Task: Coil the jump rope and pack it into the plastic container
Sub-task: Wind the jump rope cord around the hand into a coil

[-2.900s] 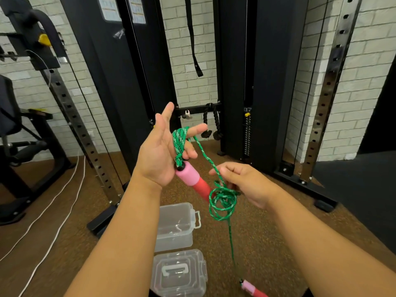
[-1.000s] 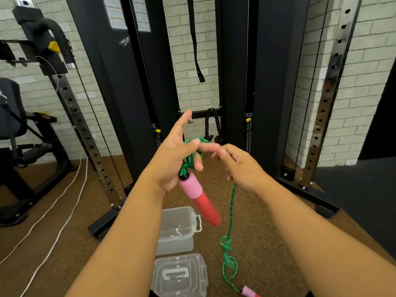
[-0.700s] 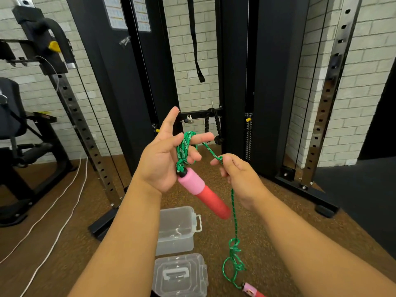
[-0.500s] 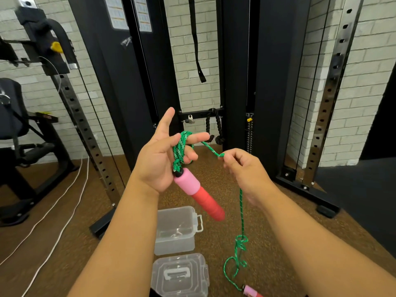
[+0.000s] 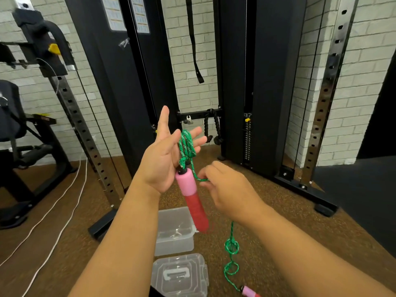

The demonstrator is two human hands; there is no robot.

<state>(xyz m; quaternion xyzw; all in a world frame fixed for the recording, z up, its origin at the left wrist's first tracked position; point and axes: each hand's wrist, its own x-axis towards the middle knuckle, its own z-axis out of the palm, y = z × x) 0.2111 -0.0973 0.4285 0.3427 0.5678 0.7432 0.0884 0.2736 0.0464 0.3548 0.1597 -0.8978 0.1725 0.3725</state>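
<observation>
Head view: green rope looped round straight left hand fingers, pink handle dangling; right hand pinching rope; container, lid below.

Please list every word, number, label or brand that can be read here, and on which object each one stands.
No text is readable.
Left chart on the black machine: print too small and blurred.
Right chart beside it: the same.
Sticker below them: blurred.
No print visible on the jump rope, container or lid.
</observation>
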